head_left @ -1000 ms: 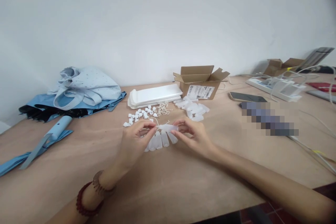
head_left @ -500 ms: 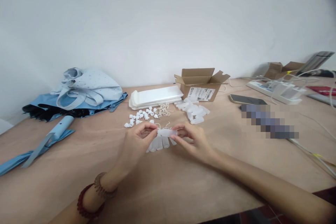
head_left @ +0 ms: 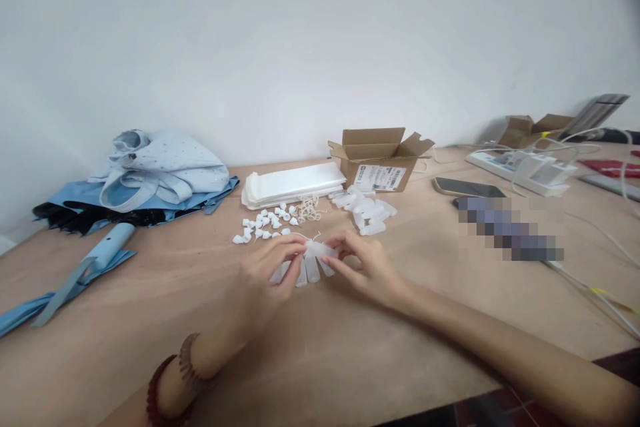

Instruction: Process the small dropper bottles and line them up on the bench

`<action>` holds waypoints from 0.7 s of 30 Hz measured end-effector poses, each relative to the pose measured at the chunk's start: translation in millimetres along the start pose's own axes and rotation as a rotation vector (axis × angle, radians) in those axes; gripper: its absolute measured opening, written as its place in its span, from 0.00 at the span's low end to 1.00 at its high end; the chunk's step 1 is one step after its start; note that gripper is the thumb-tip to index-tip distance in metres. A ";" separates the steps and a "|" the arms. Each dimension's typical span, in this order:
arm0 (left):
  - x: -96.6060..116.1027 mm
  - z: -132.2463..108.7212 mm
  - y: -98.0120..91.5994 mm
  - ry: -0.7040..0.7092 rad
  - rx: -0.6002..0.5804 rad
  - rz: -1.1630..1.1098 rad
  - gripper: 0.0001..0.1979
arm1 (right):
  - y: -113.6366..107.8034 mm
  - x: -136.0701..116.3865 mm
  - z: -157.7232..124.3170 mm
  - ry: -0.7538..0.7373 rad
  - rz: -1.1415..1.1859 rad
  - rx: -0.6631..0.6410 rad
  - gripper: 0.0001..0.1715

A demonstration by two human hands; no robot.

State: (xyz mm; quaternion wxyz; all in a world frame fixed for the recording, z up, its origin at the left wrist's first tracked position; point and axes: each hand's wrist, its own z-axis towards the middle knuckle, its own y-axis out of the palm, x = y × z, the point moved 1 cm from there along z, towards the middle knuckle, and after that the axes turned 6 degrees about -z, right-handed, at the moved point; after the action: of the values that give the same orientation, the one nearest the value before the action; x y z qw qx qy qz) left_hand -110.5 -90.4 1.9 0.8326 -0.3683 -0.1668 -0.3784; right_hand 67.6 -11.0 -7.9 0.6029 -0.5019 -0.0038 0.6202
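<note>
Between the fingers of my right hand [head_left: 367,267] is a small translucent plastic tube [head_left: 320,248], lying nearly sideways. My left hand [head_left: 273,267] pinches at the tube's left end, and its fingertips hide what they grip there. Thin pale cord ends [head_left: 316,236] stick up behind the tube. Below it, several similar translucent tubes [head_left: 313,269] lie fanned out on the table, partly covered by my left fingers. Just beyond my left hand are scattered small white caps [head_left: 270,219]. A tangle of pale cords [head_left: 310,209] lies beside them.
More translucent tubes [head_left: 373,213] are heaped behind my right hand. Farther back are a stack of white packets [head_left: 295,181] and an open cardboard box [head_left: 380,170]. A blue umbrella [head_left: 113,247] and a pale bag [head_left: 170,160] lie left; a phone [head_left: 467,187] and power strip [head_left: 520,173] lie right.
My left fingertips have moved slightly right along the tube's end, and the left hand has turned a little. The right hand keeps its grip. The whole view has shifted slightly.
</note>
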 end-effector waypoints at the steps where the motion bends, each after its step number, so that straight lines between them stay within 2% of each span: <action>1: 2.2 -0.2 0.7 0.074 0.001 0.047 0.08 | 0.2 0.8 -0.1 0.001 0.021 -0.013 0.11; 4: 6.4 -1.7 3.3 0.248 0.020 0.107 0.12 | 1.8 3.0 -1.2 -0.035 0.047 -0.042 0.20; 7: 5.9 -4.4 5.6 0.339 -0.014 0.116 0.15 | 3.2 2.7 -2.0 -0.096 -0.004 -0.046 0.24; 11: 2.8 -6.2 6.8 0.355 -0.062 0.102 0.18 | 2.0 -0.7 -0.3 -0.077 -0.014 -0.041 0.20; 16: 5.8 -7.3 8.5 0.390 -0.091 0.126 0.21 | 0.3 -3.3 1.6 0.018 0.149 -0.054 0.17; 18: 10.3 -9.2 10.6 0.418 -0.138 0.176 0.23 | 1.1 -1.9 1.7 0.038 0.211 -0.039 0.16; 21: 15.8 -11.4 14.4 0.383 -0.202 0.239 0.23 | 3.7 3.0 2.1 0.102 0.289 -0.019 0.16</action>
State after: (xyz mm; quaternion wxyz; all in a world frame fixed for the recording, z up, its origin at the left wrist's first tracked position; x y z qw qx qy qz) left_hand -89.3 -100.4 -4.0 0.8468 -0.3884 0.0777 -0.3552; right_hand 64.2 -8.5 -10.9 0.5018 -0.5338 0.0934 0.6741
